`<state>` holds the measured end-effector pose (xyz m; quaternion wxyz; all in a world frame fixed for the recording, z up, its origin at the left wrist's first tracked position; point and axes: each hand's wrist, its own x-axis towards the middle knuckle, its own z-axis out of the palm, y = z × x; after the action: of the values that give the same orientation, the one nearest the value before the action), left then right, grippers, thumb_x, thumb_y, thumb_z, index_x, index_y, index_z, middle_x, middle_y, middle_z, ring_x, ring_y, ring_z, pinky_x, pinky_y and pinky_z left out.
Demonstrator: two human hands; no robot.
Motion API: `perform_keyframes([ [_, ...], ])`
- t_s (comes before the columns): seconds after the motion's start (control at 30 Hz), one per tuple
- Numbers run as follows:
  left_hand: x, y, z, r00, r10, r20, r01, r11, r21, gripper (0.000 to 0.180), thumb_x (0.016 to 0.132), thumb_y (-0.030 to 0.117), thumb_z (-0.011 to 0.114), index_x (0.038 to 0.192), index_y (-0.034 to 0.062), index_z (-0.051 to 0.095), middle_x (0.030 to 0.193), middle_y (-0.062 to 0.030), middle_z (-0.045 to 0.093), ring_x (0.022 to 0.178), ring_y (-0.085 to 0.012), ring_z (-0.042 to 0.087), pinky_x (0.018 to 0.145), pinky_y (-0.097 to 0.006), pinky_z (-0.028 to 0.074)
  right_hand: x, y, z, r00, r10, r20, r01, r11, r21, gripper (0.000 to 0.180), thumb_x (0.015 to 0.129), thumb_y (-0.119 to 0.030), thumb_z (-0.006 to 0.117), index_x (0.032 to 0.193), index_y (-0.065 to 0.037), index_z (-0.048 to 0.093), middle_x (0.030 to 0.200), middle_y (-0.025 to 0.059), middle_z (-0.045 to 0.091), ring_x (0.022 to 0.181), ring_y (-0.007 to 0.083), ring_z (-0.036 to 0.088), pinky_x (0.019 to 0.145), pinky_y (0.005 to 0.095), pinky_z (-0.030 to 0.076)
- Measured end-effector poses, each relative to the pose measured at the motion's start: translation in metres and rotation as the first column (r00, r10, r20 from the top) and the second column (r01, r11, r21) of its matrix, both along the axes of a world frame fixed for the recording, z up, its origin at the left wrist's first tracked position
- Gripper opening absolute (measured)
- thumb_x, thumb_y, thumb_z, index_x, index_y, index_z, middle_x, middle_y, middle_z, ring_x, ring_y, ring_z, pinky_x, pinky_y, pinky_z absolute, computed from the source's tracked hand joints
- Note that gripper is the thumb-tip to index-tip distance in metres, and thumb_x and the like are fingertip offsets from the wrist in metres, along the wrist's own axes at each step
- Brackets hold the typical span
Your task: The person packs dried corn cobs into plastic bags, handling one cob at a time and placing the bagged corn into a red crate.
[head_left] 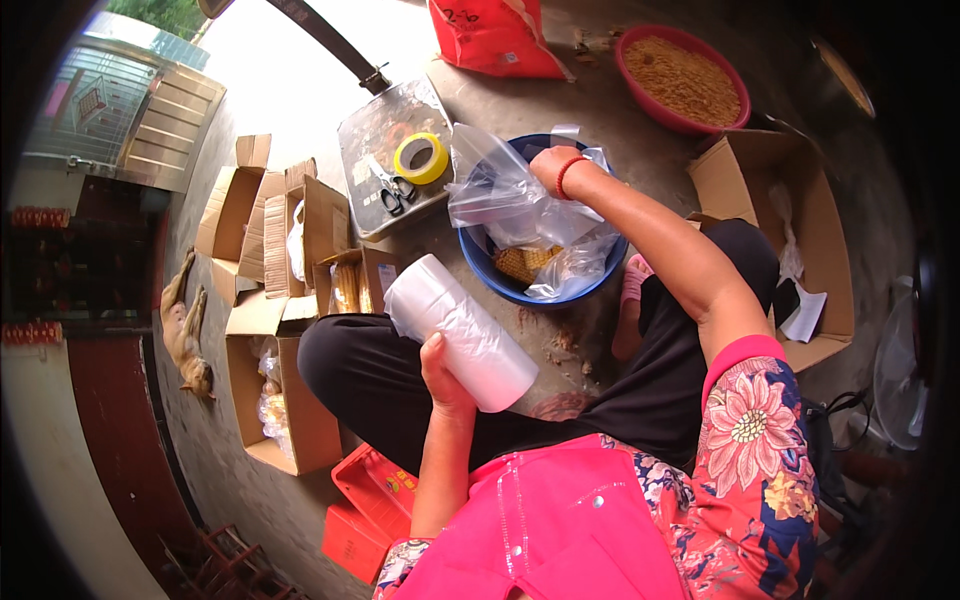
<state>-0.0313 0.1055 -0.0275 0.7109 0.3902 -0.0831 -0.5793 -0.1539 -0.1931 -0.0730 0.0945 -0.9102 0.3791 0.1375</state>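
My left hand [447, 380] is wrapped round a roll of thin clear plastic bags [465, 335], held upright at a tilt above my left thigh. Over the blue basin [472, 262], my right hand [556, 170] is closed, with its fingers gripping a clear plastic bag [490, 185]. That bag spreads to the left across the basin's rim. Inside the basin, yellow pieces with a grid-like texture [520, 264] show partly under more crumpled clear plastic [580, 268]. The fingertips of my right hand are partly hidden.
A platform scale [362, 140] bears yellow tape [420, 158] and scissors [392, 192]. Open cardboard boxes [310, 410] stand left, another box [830, 250] right. A red basin [625, 70] of yellow pieces and a red bag [495, 38] sit beyond. A dog [187, 345] lies far left.
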Motion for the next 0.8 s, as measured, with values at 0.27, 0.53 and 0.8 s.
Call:
perform_keyframes([
  [0.27, 0.001, -0.001, 0.002, 0.999, -0.010, 0.049, 0.010, 1.000, -0.003, 0.049, 0.075, 0.035, 0.054, 0.109, -0.0002, 0.051, 0.096, -0.0118, 0.059, 0.087, -0.0239, 0.058, 0.078, -0.037, 0.048, -0.023, 0.024, 0.064, 0.994, 0.095, -0.046, -0.085, 0.979, 0.186, 0.077, 0.050, -0.008, 0.080, 0.121, -0.010, 0.052, 0.121, 0.0189, 0.049, 0.107, 0.0343, 0.054, 0.086, 0.0402, 0.047],
  [0.53, -0.001, -0.015, -0.002, 0.988, -0.053, 0.144, 0.037, 0.993, 0.109, 0.059, 0.078, 0.037, 0.057, 0.123, 0.0008, 0.043, 0.109, -0.0108, 0.055, 0.097, -0.0226, 0.056, 0.084, -0.036, 0.046, -0.023, 0.115, 0.121, 0.829, 0.203, 0.521, -0.368, 0.900, 0.235, 0.059, 0.073, -0.034, 0.064, 0.120, -0.004, 0.046, 0.087, 0.0246, 0.061, 0.082, 0.0382, 0.061, 0.073, 0.0436, 0.049],
  [0.8, -0.038, -0.102, 0.067, 0.905, -0.157, 0.396, 0.229, 0.963, -0.142, 0.056, 0.090, 0.030, 0.047, 0.137, 0.0044, 0.029, 0.134, -0.0122, 0.039, 0.123, -0.0256, 0.039, 0.103, -0.039, 0.031, -0.064, 0.108, 0.120, 0.546, -0.319, 0.775, -0.225, 0.835, 0.502, 0.113, 0.063, -0.047, 0.076, 0.138, 0.002, 0.008, 0.109, 0.0288, 0.054, 0.098, 0.0362, 0.058, 0.085, 0.0369, 0.046],
])
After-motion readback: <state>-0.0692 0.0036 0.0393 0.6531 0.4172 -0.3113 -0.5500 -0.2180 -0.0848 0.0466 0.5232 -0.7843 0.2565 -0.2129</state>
